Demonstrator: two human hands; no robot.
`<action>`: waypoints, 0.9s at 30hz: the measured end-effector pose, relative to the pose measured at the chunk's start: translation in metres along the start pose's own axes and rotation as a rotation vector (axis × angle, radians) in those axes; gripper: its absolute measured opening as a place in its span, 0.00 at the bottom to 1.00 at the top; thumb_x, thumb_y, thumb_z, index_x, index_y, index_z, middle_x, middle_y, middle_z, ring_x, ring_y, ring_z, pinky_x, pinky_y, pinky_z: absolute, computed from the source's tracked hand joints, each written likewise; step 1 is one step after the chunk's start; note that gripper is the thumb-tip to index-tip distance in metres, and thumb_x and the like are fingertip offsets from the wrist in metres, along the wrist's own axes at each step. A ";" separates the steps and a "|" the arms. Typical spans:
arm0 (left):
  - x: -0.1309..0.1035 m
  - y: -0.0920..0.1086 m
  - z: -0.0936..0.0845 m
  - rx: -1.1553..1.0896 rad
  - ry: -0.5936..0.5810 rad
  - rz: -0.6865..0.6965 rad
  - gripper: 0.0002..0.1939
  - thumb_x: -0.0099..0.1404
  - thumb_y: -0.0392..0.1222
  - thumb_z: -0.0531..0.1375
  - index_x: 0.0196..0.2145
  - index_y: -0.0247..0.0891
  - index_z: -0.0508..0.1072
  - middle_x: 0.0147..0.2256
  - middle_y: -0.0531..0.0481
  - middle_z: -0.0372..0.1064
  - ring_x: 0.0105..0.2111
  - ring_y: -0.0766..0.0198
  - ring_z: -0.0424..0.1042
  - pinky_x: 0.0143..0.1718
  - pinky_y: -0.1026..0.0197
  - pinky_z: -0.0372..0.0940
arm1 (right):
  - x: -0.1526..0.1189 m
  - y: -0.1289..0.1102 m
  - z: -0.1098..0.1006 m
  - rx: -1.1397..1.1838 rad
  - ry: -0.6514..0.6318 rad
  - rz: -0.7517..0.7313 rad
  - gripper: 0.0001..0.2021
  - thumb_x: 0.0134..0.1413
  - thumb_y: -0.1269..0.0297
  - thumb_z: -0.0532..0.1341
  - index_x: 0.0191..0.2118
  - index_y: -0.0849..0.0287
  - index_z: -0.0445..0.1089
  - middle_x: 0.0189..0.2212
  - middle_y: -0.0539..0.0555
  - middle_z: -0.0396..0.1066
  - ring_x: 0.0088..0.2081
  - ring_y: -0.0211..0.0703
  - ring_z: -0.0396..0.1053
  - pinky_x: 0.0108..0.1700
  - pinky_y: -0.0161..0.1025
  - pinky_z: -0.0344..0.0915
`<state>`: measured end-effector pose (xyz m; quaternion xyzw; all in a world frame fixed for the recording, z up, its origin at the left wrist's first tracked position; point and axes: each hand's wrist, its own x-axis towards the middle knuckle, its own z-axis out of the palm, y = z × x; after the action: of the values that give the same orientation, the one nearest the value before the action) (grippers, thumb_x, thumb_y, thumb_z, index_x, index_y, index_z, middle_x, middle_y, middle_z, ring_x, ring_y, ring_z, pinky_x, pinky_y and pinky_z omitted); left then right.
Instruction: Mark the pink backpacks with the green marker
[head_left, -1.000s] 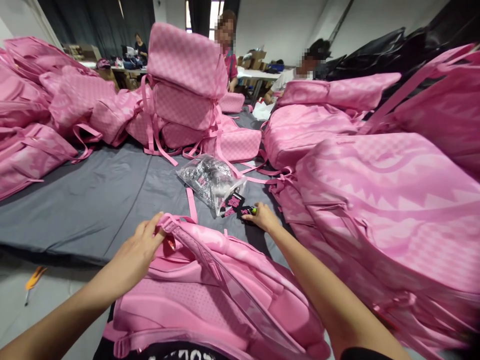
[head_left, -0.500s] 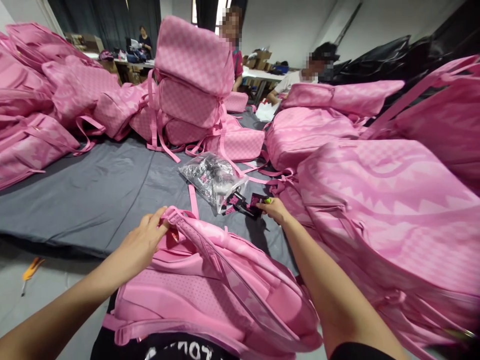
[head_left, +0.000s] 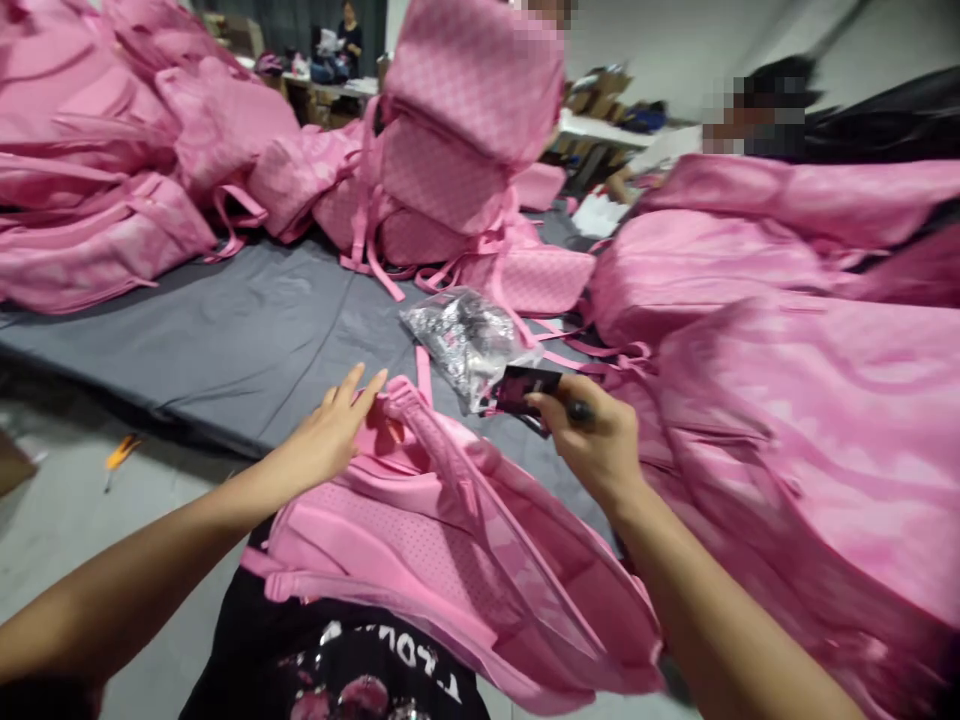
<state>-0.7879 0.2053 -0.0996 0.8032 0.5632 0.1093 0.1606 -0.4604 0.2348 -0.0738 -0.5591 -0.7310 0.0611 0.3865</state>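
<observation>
Since the earlier frames the right hand has lifted a black card up from the mouth of the clear plastic bag and drawn it nearer the camera, while the fingers of the left hand have straightened; the whole view has swung too, so the scene sits farther right. The right hand, right of centre, pinches the card between thumb and fingers, and a dark rounded end of some slim object pokes out of the same fist. The card overlaps the lower right corner of the plastic bag in view. The left hand lies at the top edge of the pink backpack, fingers outstretched beside its strap; its thumb is hidden, so I cannot tell whether it grips any fabric. That backpack fills the lower centre, tilted, back panel showing, against a black garment with white lettering. Grey cloth spreads behind it. Checked pink bags stand stacked at upper centre, more pink bags heap at upper left, and a large pink backpack crowds the right side. An orange-handled tool lies on the floor at left
</observation>
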 end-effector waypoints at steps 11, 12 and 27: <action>-0.008 -0.017 0.003 -0.425 0.020 0.005 0.51 0.56 0.27 0.59 0.71 0.44 0.38 0.71 0.40 0.37 0.70 0.52 0.42 0.68 0.47 0.48 | -0.020 -0.135 0.075 -0.448 -0.943 -0.284 0.20 0.51 0.75 0.57 0.50 0.56 0.73 0.32 0.57 0.79 0.34 0.47 0.76 0.32 0.36 0.60; -0.011 -0.022 0.005 -0.472 0.039 0.042 0.50 0.57 0.28 0.58 0.71 0.44 0.39 0.71 0.41 0.38 0.70 0.54 0.43 0.69 0.48 0.46 | -0.021 -0.137 0.077 -0.469 -0.954 -0.275 0.18 0.53 0.73 0.57 0.49 0.57 0.73 0.32 0.58 0.79 0.34 0.48 0.76 0.32 0.36 0.60; -0.074 -0.050 0.072 -0.553 0.224 -0.111 0.44 0.62 0.39 0.61 0.70 0.41 0.44 0.68 0.41 0.49 0.67 0.53 0.52 0.68 0.48 0.52 | -0.036 -0.158 0.109 -0.565 -0.985 -0.254 0.11 0.64 0.65 0.57 0.37 0.63 0.76 0.31 0.62 0.78 0.34 0.51 0.77 0.32 0.37 0.64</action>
<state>-0.8307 0.1412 -0.1849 0.6801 0.5692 0.3375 0.3156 -0.6480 0.1830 -0.0850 -0.4542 -0.8738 0.0698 -0.1589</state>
